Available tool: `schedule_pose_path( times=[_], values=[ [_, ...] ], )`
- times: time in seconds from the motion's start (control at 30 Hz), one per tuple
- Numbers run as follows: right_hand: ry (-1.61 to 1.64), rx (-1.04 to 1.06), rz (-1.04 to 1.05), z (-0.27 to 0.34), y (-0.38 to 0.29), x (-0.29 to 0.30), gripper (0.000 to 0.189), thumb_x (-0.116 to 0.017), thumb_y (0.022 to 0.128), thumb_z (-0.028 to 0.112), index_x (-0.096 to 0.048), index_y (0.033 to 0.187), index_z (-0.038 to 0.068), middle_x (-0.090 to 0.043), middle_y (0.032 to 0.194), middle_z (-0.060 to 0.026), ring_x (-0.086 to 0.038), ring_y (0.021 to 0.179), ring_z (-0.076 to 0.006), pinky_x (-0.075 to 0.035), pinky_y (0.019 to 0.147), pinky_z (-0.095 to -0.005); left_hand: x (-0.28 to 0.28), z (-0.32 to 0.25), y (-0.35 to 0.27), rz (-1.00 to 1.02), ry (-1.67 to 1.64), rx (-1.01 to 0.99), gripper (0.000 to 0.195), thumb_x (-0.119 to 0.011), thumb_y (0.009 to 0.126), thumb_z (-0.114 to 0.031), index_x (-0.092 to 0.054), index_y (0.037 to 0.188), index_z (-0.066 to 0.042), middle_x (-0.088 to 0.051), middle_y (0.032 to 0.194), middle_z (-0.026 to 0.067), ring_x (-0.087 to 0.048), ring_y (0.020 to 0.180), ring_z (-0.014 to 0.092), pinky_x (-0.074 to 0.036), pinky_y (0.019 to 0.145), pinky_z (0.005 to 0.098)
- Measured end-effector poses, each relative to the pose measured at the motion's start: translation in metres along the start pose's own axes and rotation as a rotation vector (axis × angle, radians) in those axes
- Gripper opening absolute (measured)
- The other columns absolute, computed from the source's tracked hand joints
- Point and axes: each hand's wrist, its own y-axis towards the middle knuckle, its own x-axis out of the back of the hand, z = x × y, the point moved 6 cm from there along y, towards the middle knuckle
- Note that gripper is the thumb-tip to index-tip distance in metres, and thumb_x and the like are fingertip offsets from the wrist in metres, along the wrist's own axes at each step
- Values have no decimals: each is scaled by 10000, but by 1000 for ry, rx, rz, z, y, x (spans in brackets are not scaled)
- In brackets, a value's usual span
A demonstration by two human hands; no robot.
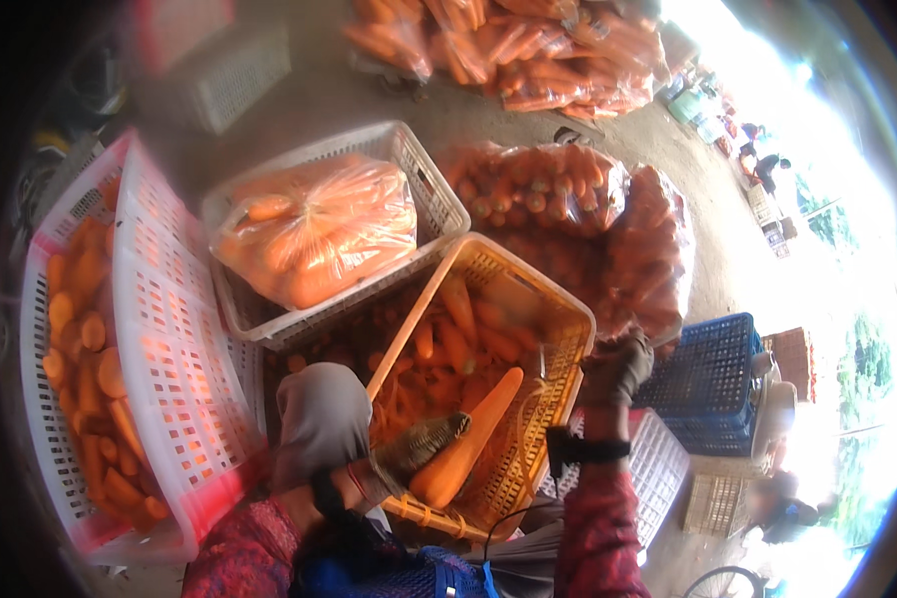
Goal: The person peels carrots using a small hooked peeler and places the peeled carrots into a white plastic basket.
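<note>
My left hand (pixel 422 448), in a dirty work glove, is closed on a large peeled-looking carrot (pixel 467 441) held slanting over an orange plastic crate (pixel 523 280). Inside that crate lie smaller carrots (pixel 456 336) and thin orange scraps, with a loose strap along its right side. My right hand (pixel 619 366), gloved too, is raised just past the crate's right rim, beside a clear bag of carrots (pixel 646 254). Its fingers are curled; whether it holds something small cannot be told. Dark bands circle both wrists.
A white-and-pink crate (pixel 187 314) of carrots stands at left. A white crate (pixel 418 168) bears a bagged load of carrots (pixel 321 239). More bagged carrots (pixel 560 60) lie at the top. Blue crates (pixel 695 374) and a white crate (pixel 661 478) stand at right. Several people are far off.
</note>
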Motion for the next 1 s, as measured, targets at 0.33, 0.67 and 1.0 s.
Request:
schedule_pose_path(
  times=[0.33, 0.67, 1.0],
  values=[
    [-45, -74, 593, -2, -101, -39, 280, -507, 966, 265, -536, 797, 44, -507, 507, -52, -473, 360, -127, -363, 347, -234, -11, -9, -10, 26, -54, 28, 424, -506, 974, -427, -589, 1115, -36, -654, 884, 96, -638, 718, 184, -537, 595, 293],
    [-113, -246, 500, -8, -139, -26, 316, -535, 944, 367, -513, 818, 78, -450, 523, -33, -442, 352, -142, -385, 316, -268, -7, -6, 1, 79, -297, 105, 466, -475, 980, -448, -537, 1209, -47, -663, 967, 154, -671, 697, 247, -577, 613, 366],
    [115, -83, 182, -15, -16, -2, 296, -493, 959, 332, -510, 792, 87, -521, 587, -62, -452, 366, -151, -368, 328, -266, -19, -12, -8, 36, -165, 6, 429, -523, 969, -424, -586, 1154, -42, -643, 951, 66, -630, 809, 161, -530, 698, 279]
  ],
)
